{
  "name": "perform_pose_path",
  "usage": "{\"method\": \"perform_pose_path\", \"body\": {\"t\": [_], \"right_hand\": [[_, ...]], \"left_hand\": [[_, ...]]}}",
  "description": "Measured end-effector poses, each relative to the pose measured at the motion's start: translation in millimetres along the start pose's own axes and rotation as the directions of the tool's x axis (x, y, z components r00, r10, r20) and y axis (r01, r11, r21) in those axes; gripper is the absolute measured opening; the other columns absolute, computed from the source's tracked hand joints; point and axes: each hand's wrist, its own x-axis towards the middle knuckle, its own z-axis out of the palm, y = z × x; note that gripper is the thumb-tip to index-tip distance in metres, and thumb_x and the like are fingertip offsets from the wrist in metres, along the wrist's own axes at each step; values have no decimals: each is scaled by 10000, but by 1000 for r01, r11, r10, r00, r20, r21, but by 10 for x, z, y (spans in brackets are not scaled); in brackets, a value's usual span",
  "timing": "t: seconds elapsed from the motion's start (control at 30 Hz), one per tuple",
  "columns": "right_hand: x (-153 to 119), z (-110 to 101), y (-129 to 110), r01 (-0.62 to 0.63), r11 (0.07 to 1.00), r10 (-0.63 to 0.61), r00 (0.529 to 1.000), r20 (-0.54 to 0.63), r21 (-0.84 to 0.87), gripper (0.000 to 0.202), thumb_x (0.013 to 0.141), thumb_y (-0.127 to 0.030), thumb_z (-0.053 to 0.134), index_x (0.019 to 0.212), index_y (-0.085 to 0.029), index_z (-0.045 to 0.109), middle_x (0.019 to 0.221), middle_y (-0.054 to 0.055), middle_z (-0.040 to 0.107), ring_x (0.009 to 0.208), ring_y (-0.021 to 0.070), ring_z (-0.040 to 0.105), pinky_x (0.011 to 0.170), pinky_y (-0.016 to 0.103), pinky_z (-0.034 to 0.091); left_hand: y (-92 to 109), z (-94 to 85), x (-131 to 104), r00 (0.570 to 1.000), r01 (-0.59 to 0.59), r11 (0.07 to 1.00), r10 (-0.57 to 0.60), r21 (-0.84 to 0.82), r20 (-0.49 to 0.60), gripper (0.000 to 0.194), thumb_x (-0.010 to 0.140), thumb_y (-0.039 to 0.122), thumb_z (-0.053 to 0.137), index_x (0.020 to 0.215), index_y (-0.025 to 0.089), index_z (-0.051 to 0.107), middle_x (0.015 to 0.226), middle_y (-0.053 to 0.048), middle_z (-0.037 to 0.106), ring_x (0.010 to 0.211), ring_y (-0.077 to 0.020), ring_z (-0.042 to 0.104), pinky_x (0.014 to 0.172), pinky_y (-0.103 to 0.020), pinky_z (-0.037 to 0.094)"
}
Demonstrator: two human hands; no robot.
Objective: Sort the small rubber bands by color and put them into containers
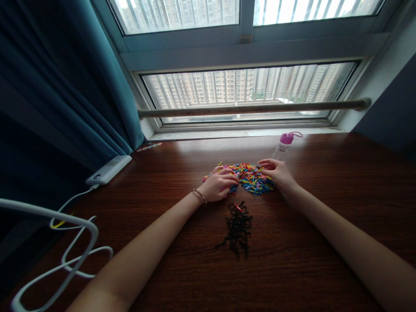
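Note:
A heap of small colourful rubber bands (248, 175) lies on the brown wooden table. My left hand (219, 184), with a beaded bracelet (199, 196) at the wrist, rests over the heap's left side. Its fingers are apart and bent, and their tips touch the bands. At the right edge of the heap is my right hand (276, 173), thumb and forefinger closed around what looks like a yellow rubber band (261, 169). Nearer to me lies a separate loose pile of black rubber bands (238, 227), with a red band (238, 208) on top.
Behind my right hand stands a clear bottle with a pink cap (286, 138). A white power bank (108, 170) with a looping white cable (78, 225) lies at the left, beside the blue curtain (107, 86). Beyond the table's far edge is a window with a rail (253, 109).

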Motion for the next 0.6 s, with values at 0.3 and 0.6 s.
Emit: {"method": "perform_pose_path", "body": {"t": [0.3, 0.6], "right_hand": [[25, 3, 32, 40, 999, -39, 999, -33, 26, 311, 542, -261, 726, 817, -134, 657, 765, 73, 685, 697, 182, 640, 653, 304, 517], [-99, 46, -192, -20, 997, 14, 997, 81, 78, 262, 616, -358, 688, 731, -123, 671, 604, 40, 650, 507, 111, 566, 487, 223, 455]], "left_hand": [[-30, 36, 6, 989, 21, 999, -27, -38, -143, 271, 766, 129, 484, 967, 240, 628, 1021, -29, 639, 1048, -196, 508, 986, -402, 308], [-125, 62, 31, 920, 134, 966, -204, -220, -336, 98, 784, 233, 563, 773, 175, 641, 803, -48, 669, 803, -162, 604, 781, -312, 474]]}}
